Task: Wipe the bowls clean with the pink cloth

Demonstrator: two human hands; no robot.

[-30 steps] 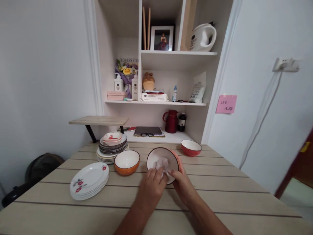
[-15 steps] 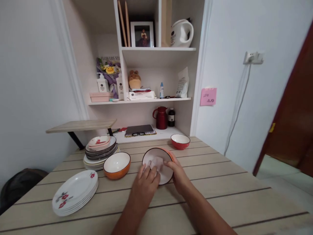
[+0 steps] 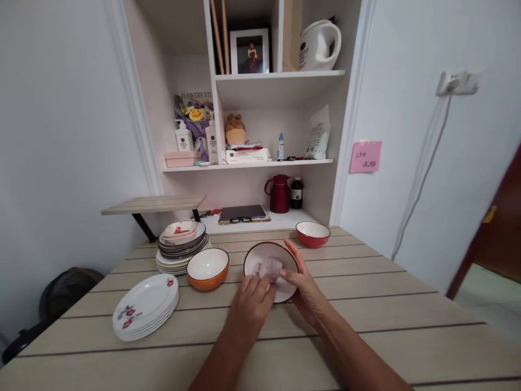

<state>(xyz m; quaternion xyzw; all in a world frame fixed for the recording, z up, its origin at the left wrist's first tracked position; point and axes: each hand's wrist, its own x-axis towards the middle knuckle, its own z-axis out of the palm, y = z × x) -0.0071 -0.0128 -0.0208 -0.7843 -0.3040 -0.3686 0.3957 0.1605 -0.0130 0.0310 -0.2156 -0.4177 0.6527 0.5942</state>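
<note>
The bowl [image 3: 272,259] you're working on sits tilted toward you, near the middle of the table [image 3: 366,326], white inside w/ a dark rim and an orange outside. Your right hand [image 3: 303,290] grips its right edge, thumb over the rim, fingers behind. Your left hand [image 3: 252,301] presses a crumpled white cloth [image 3: 269,269] against the bowl's inner wall, fingertips pinched on it.

Just left of that bowl: a second orange bowl [image 3: 208,267], upright, white inside, not touching it. Behind & right, near the table's far edge, a red bowl [image 3: 312,234], also upright. To the far left, a tall plate stack [image 3: 181,252] w/ a pink-and-white dish on top. Nearer you on the left, a lower stack of white plates w/ red flower print [image 3: 145,307], close to the table's edge.

The table is pale wood-look planks w/ dark seams running across. It butts against a white shelf unit [image 3: 280,76]. Lowest ledge: a red jug [image 3: 280,194], a dark bottle [image 3: 297,193], a dark flat book w/ glasses on it [image 3: 243,213]. Mid shelf: pump bottles, a bouquet, a plush toy, a box, a small bottle, a pouch. Top shelf: a framed photo [image 3: 249,51] and a white kettle [image 3: 319,46]. A small wooden shelf [image 3: 153,204] juts out at left on a black bracket. On the right wall, a pink sticky note [image 3: 365,157], plus a socket [image 3: 456,84] w/ a cable hanging down. Dark door edge at far right; a dark bag on the floor at left.
</note>
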